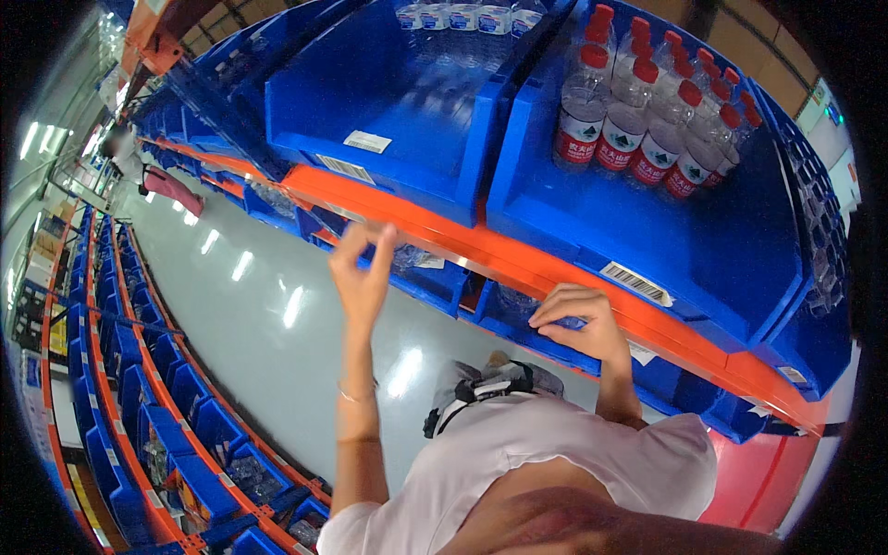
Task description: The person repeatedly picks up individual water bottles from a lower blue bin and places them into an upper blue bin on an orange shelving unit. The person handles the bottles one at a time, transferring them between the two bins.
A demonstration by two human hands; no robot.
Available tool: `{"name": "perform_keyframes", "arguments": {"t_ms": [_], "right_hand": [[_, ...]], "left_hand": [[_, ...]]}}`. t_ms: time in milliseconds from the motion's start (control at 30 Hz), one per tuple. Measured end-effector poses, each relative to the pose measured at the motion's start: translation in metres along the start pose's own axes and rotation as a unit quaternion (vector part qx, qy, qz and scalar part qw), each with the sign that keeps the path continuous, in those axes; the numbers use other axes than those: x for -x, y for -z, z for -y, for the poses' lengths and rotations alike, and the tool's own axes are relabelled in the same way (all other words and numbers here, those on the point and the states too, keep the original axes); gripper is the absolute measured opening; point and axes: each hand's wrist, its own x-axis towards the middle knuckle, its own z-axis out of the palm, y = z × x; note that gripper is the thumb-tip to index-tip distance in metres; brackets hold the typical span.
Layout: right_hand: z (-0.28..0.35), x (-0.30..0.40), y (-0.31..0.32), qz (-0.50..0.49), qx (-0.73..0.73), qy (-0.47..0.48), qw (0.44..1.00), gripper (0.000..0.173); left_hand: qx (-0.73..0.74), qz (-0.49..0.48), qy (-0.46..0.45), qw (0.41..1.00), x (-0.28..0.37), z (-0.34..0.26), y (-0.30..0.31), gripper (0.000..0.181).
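My left hand [361, 267], slightly blurred, is raised in front of the orange shelf beam [430, 229]. Its thumb and fingertips come together around a gap, with no object seen in it. Farther right, my right hand [583, 322] is bent at the same beam, fingers curled towards the thumb and no item visible between them. Above the right hand, a blue plastic bin [645, 236] contains several clear water bottles [652, 149] with red caps and red-and-white labels, upright in rows. The blue bin [374, 104] beside it has clear bottles [465, 17] at its back.
Barcode labels [637, 283] are stuck on the bins. Lower blue bins [430, 281] sit under the beam. Across a glossy grey floor [277, 312] stands another rack of blue bins [187, 409]. A person [163, 173] is farther down the aisle. Black mesh [818, 208] hangs at right.
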Motion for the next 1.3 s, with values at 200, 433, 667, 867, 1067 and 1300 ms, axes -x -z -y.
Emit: {"name": "perform_keyframes", "arguments": {"t_ms": [200,433,667,867,1067,1300], "right_hand": [[0.002,-0.026,-0.009,-0.053,0.040,0.000,0.998,0.010],[0.034,0.022,-0.033,-0.292,0.148,-0.144,0.934,0.003],[0.038,0.065,-0.090,-0.488,0.168,-0.292,0.805,0.003],[0.028,0.062,-0.105,-0.534,0.166,-0.312,0.768,0.005],[0.037,0.022,-0.076,-0.425,0.197,-0.282,0.837,0.007],[0.040,-0.041,-0.065,-0.318,0.192,-0.176,0.911,0.016]], "left_hand": [[0.101,0.114,-0.323,0.934,-0.195,-0.034,-0.085,0.015],[-0.158,0.162,-0.435,0.871,-0.371,0.051,-0.257,0.027],[-0.134,0.097,-0.472,0.866,-0.432,0.107,-0.355,0.045],[-0.086,0.206,-0.449,0.865,-0.420,0.085,-0.347,0.039],[0.035,0.167,-0.416,0.893,-0.376,0.037,-0.264,0.041],[0.129,0.234,-0.256,0.929,-0.361,0.012,-0.114,0.038]]}}
